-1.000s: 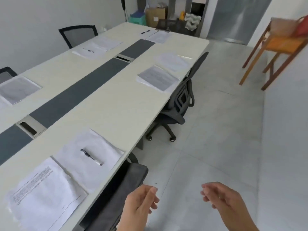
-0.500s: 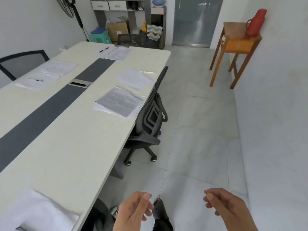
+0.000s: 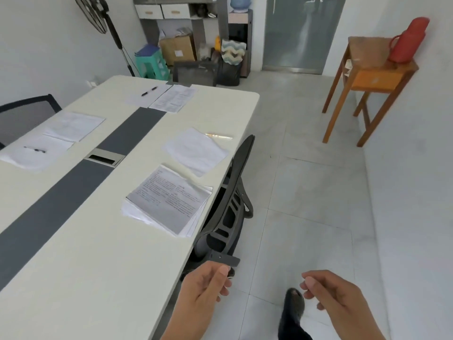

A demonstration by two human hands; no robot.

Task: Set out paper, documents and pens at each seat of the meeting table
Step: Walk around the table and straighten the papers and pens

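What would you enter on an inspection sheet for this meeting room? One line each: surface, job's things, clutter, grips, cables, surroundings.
Surface: white table with a dark centre strip and a cable hatch.
Job's things: printed stack, blank paper and pale pen at the near chair; black pen on the far sheet.
Clutter: nothing seen on the table.
Grips: left hand and right hand loosely curled, holding nothing.
Cables: nothing seen on the table.
Surroundings: wooden stand bearing a red flask; glass door.
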